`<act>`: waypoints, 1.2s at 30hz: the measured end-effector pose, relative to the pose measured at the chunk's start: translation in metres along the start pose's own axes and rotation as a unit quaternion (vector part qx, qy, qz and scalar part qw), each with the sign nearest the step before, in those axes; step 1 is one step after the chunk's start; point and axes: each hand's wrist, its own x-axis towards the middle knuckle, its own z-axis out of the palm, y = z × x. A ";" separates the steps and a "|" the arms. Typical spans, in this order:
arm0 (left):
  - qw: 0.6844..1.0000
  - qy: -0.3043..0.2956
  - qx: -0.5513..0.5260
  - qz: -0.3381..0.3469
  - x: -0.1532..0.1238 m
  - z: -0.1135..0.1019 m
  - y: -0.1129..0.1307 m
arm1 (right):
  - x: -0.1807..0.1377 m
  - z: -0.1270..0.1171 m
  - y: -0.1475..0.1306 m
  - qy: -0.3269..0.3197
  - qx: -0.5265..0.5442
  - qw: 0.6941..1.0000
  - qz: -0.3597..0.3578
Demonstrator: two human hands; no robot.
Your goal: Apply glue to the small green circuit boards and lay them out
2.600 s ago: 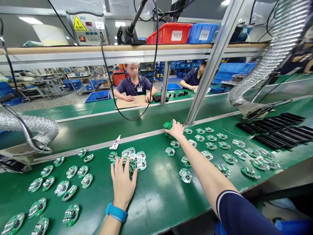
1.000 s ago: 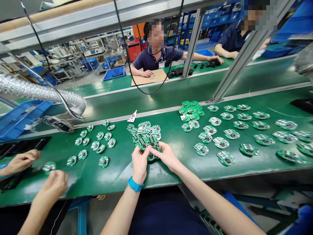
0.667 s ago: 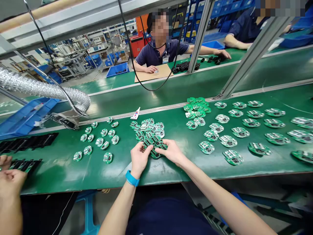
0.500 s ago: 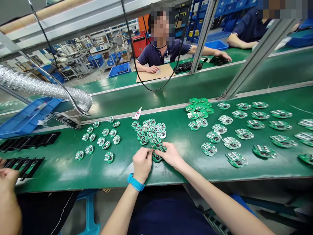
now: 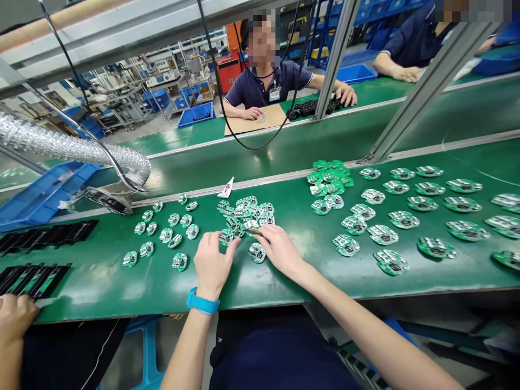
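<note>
My right hand (image 5: pixel 282 250) pinches a small green circuit board (image 5: pixel 252 231), seen nearly edge-on, just over the near side of a heap of similar boards (image 5: pixel 246 208). My left hand (image 5: pixel 213 261), with a blue band at the wrist, is open, thumb and fingers apart. One board of the heap (image 5: pixel 226 236) shows past the gap between its thumb and forefinger. Below the right fingertips a single round board (image 5: pixel 257 253) lies on the green table (image 5: pixel 264 290), its component side up.
Loose boards are scattered at left (image 5: pixel 166 235) and in rows at right (image 5: pixel 402 219); a green stack (image 5: pixel 330 176) lies behind. A white-and-red tube (image 5: pixel 226 188) lies near the back rail. Black trays (image 5: pixel 34 279) sit far left beside another person's hand (image 5: pixel 16 317). A co-worker sits opposite.
My left hand has moved left, away from the right hand, and opened. My right hand has lifted a board slightly away from me, uncovering the single board below. The co-worker opposite has drawn one hand inward.
</note>
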 end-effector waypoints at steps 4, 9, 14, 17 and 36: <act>0.963 -0.062 -0.246 0.094 -0.003 0.001 0.016 | -0.007 -0.007 -0.012 -0.058 0.056 0.996 -0.034; 0.974 0.011 -0.220 0.052 -0.032 0.011 0.017 | -0.015 -0.016 -0.018 -0.077 0.141 0.986 0.032; 0.977 0.055 -0.195 0.059 -0.056 0.011 0.016 | -0.030 -0.001 -0.024 -0.047 0.201 0.973 0.105; 0.969 -0.041 -0.239 -0.044 -0.053 0.003 0.003 | -0.041 0.001 -0.020 -0.043 0.178 0.977 0.109; 0.969 -0.154 0.080 0.178 0.010 0.048 -0.031 | -0.028 0.035 0.013 -0.064 -0.262 0.957 -0.106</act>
